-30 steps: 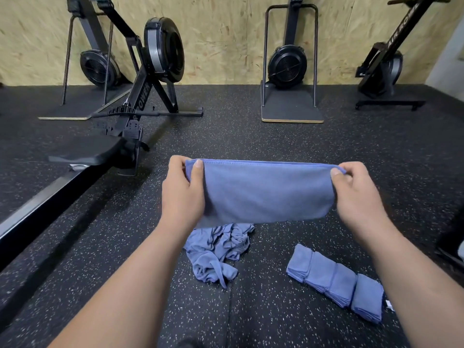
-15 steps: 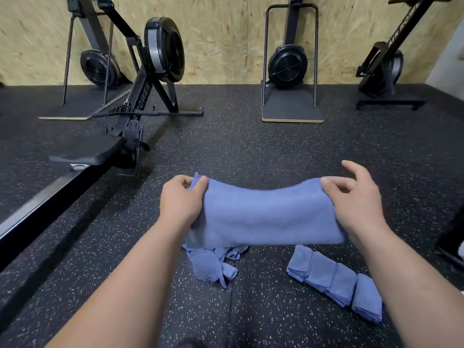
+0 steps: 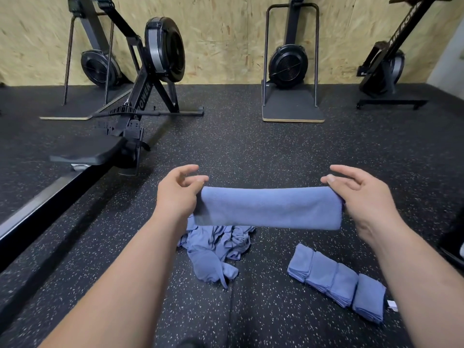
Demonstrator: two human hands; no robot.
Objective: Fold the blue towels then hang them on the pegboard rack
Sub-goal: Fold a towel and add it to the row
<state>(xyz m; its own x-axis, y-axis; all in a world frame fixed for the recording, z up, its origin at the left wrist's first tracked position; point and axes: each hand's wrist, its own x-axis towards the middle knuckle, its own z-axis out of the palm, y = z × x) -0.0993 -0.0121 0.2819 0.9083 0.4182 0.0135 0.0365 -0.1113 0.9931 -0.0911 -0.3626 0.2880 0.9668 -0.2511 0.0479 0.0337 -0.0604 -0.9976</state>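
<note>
Head view, single moment.

- Left grip [image 3: 175,194] and right grip [image 3: 364,197] were both raised over the black speckled rubber floor [image 3: 251,146], well apart, one at each end of a folded blue microfibre towel [image 3: 271,207].
- The towel hung in the air as a long horizontal band, folded edge uppermost, clear of the floor.
- Left grip: grasping the towel's 9 o'clock end, fingers curled, thumb near the top edge.
- Right grip: grasping the 3 o'clock end, thumb on the top edge, the other fingers partly extended above it. The exact contact under the palm could not be made out.
- At 6 o'clock from the held towel, a crumpled heap of unfolded blue towels [image 3: 216,247] lay on the floor.
- At 4 o'clock, a row of four folded blue towels [image 3: 336,282] lay side by side, edges touching, running diagonally.
- At 10 o'clock stood a black rowing machine with a round flywheel housing [image 3: 160,46].
- At 12 o'clock stood a black upright fan trainer on a flat base board [image 3: 288,64], against the chipboard wall [image 3: 226,33].
</note>
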